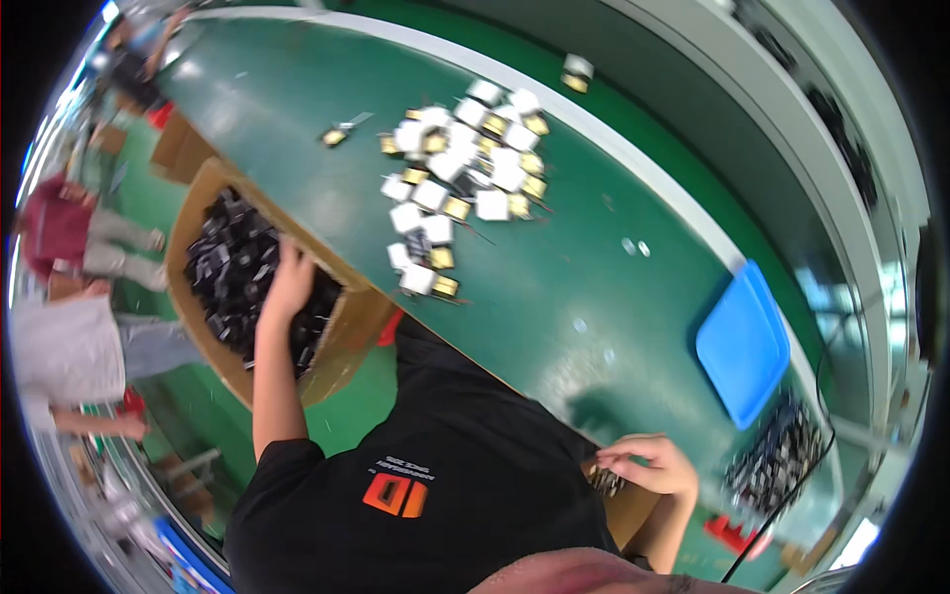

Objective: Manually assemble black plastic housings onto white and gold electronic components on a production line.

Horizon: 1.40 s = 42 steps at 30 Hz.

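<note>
My left hand [289,279] reaches down into a brown cardboard box [348,342] full of small black parts [226,267]. Its fingers rest among the parts, and the grip is hidden. My right hand [651,463] hovers at the near edge of the green table [554,287], fingers curled over a few small dark parts [606,482]. My black shirt fills the lower middle of the view.
A pile of white and gold square components [460,168] lies on the table. A blue tray [742,342] sits at the right, with a bin of dark parts [777,460] below it. Single components lie at the far edge [577,71]. Other people [64,233] stand at the left.
</note>
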Tool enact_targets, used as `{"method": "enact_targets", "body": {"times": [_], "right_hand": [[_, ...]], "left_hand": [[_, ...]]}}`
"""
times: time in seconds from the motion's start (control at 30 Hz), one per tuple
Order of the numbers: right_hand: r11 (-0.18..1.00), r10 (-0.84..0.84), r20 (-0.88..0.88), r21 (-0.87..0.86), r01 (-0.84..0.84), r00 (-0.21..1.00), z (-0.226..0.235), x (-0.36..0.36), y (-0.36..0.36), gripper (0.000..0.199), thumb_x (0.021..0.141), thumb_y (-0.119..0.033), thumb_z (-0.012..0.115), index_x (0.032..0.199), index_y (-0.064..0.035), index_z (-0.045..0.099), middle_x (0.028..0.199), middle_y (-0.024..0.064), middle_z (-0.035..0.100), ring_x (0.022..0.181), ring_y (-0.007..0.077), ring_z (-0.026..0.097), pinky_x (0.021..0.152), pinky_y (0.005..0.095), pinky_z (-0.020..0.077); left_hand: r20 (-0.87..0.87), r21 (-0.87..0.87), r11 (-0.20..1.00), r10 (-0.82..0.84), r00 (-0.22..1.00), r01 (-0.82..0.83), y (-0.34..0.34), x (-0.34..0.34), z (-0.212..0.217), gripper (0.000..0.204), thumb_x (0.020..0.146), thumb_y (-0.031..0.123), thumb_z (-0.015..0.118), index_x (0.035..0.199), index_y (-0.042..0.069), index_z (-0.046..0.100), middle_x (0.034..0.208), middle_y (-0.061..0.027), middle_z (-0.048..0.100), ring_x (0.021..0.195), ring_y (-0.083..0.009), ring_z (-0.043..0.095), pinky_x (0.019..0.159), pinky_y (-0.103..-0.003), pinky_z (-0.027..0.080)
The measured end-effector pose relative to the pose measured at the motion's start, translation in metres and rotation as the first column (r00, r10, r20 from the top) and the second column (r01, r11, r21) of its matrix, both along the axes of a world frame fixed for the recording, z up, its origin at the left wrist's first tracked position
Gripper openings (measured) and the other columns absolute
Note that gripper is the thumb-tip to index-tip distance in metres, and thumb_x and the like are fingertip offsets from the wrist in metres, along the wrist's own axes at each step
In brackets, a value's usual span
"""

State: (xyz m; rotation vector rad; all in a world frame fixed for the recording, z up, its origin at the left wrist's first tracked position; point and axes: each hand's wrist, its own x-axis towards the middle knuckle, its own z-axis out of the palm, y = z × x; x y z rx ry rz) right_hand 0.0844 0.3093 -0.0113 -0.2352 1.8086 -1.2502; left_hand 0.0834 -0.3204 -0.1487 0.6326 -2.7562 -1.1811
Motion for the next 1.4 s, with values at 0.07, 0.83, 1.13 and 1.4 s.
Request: {"method": "enact_targets", "body": {"times": [0.07,0.83,1.13,1.4], "right_hand": [[0.958,0.093,-0.295,-0.234,-0.166,0.951,-0.001,-0.07,-0.021,0.016,0.086,-0.013,0.07,0.095,-0.0002,0.071,0.085,0.0076,0.07,0.077,0.015,0.065,0.07,0.0292,0.0505],[0.732,-0.132,-0.961,0.072,0.677,0.245,-0.12,-0.449,-0.183,0.047,0.088,-0.037,0.07,0.118,-0.0032,0.06,0.107,0.0095,0.066,0.095,0.0281,0.065,0.08,0.0391,0.0529],[0.621,-0.596,-0.017,-0.644,0.448,0.802,-0.027,-0.266,-0.144,0.035,0.093,-0.013,0.062,0.125,-0.0004,0.054,0.097,0.0061,0.059,0.07,0.0138,0.056,0.058,0.0256,0.0456],[0.302,-0.587,0.264,-0.806,0.51,0.765,-0.031,-0.094,-0.117,0.041,0.082,-0.01,0.07,0.119,-0.0083,0.052,0.101,0.0093,0.06,0.071,0.0172,0.055,0.05,0.0259,0.0435]], "left_hand": [[0.177,-0.033,0.999,0.014,0.984,-0.008,0.024,-0.009,0.012,0.044,0.102,0.019,0.038,0.138,-0.005,0.039,0.139,-0.026,0.05,0.134,-0.0361,0.043,0.113,-0.039,0.032],[-0.386,0.082,0.991,0.132,0.913,-0.108,0.074,0.028,0.086,0.032,0.091,0.015,0.062,0.119,-0.001,0.064,0.105,-0.0142,0.07,0.092,-0.0205,0.067,0.082,-0.033,0.051],[-0.634,0.713,0.548,0.24,0.735,0.437,0.134,-0.022,0.114,0.019,0.086,0.0,0.052,0.104,0.0,0.047,0.112,-0.0237,0.064,0.1,-0.0369,0.068,0.087,-0.045,0.056],[-0.668,0.588,0.463,-0.184,0.721,0.663,0.228,-0.067,0.137,0.045,0.083,-0.011,0.05,0.125,0.005,0.047,0.094,-0.0065,0.056,0.084,-0.0148,0.059,0.079,-0.029,0.049]]}}
